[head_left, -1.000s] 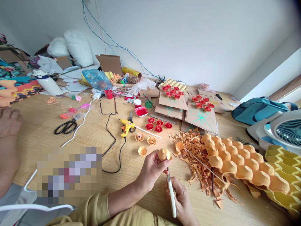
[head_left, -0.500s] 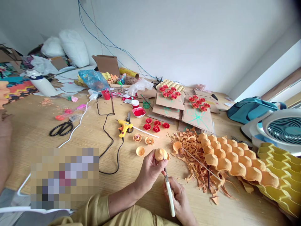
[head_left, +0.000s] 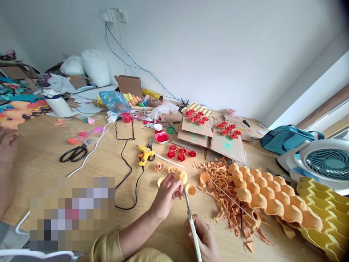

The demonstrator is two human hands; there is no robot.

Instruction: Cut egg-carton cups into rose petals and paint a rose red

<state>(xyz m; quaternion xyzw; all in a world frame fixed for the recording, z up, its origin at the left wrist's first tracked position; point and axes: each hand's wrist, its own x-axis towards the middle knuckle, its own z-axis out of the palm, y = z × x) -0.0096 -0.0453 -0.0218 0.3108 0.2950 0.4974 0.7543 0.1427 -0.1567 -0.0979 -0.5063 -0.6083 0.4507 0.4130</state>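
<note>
Between the thumb and fingers of my left hand (head_left: 167,193) is an orange egg-carton cup (head_left: 180,177), its rounded underside showing. My right hand (head_left: 203,236) is wrapped round white-handled scissors (head_left: 192,225), whose blades point up and lie just below the cup, apart from it. Close by on the table stand another cut cup (head_left: 191,189) and one partly hidden behind my left hand. Past them lie two unpainted paper roses (head_left: 159,166) and several red roses (head_left: 181,151). Orange trimmings (head_left: 220,185) are heaped to the right.
An orange egg tray (head_left: 267,189) and a yellow one (head_left: 321,207) lie right, near a white fan (head_left: 329,160). A yellow glue gun (head_left: 146,154), a bowl of red paint (head_left: 162,137) and black-handled scissors (head_left: 73,154) lie further left. Another person's arm (head_left: 7,171) rests at the left edge.
My left hand has drawn the cup left and slightly up, away from the scissors. The blades, earlier against the cup, now show below it. The camera view has tilted up a little.
</note>
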